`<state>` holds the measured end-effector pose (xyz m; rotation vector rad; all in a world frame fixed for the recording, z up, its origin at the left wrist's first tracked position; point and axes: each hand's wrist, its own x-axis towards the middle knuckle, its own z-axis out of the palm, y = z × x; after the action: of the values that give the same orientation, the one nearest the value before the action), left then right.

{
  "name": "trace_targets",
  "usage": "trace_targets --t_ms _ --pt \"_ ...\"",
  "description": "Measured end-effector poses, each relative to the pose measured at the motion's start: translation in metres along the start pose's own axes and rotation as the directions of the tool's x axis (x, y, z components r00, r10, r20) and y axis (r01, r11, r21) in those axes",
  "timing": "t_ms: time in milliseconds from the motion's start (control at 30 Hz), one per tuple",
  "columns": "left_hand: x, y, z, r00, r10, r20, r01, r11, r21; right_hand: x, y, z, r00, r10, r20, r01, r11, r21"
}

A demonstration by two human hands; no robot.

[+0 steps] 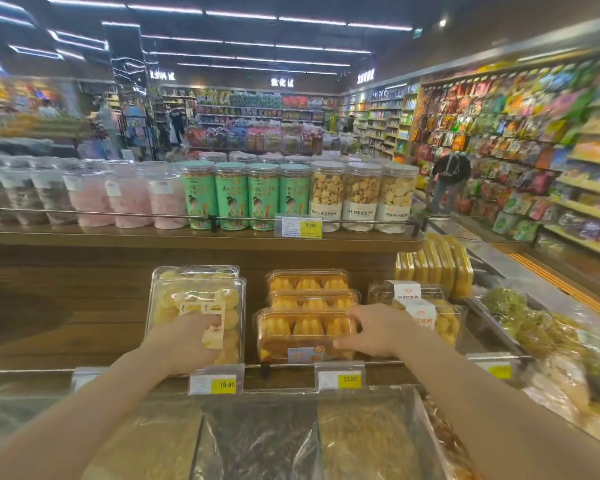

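Bagged snacks (pixel 291 438) nearest camera, below price tag 23.80 (pixel 340 379). Pale pastry box (pixel 201 292) up-left of tag. Orange cake box (pixel 302 332) just above tag, frontmost in its row. Left hand (pixel 184 341) gripping pastry box front edge. Right hand (pixel 371 330) clasping cake box right end, thumb in front.

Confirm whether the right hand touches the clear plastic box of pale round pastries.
No, the right hand holds the clear plastic box of orange cakes.
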<state>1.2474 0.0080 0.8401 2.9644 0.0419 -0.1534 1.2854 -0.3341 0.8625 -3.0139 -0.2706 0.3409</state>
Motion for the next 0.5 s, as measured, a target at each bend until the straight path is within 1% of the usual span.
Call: trace_targets --t_ms 100,167,267,400,500 --pt "-0.019 -0.01 -0.01 0.998 0.055 -0.009 -0.054 0.997 0.059 -0.024 -0.024 -0.003 1.0 0.007 -0.017 -0.008 0.996 -0.092" --pt "-0.032 -0.019 -0.017 0.996 0.092 0.0 -0.091 0.993 0.08 -0.04 -0.036 -0.001 0.999 0.024 -0.031 -0.027 0.994 -0.103" --pt "-0.048 -0.033 -0.026 0.989 0.145 0.017 -0.146 0.986 0.08 -0.063 -0.05 0.007 0.997 0.061 -0.04 -0.064 0.993 -0.099" --pt "-0.068 -0.045 -0.034 0.973 0.229 0.018 -0.23 0.967 0.111 -0.1 -0.072 0.02 0.99 0.128 -0.066 -0.13 0.991 -0.038" --pt "-0.081 -0.057 -0.035 0.946 0.324 0.005 -0.322 0.939 0.12 -0.134 -0.094 0.03 0.979 0.189 -0.077 -0.19 0.982 0.007"
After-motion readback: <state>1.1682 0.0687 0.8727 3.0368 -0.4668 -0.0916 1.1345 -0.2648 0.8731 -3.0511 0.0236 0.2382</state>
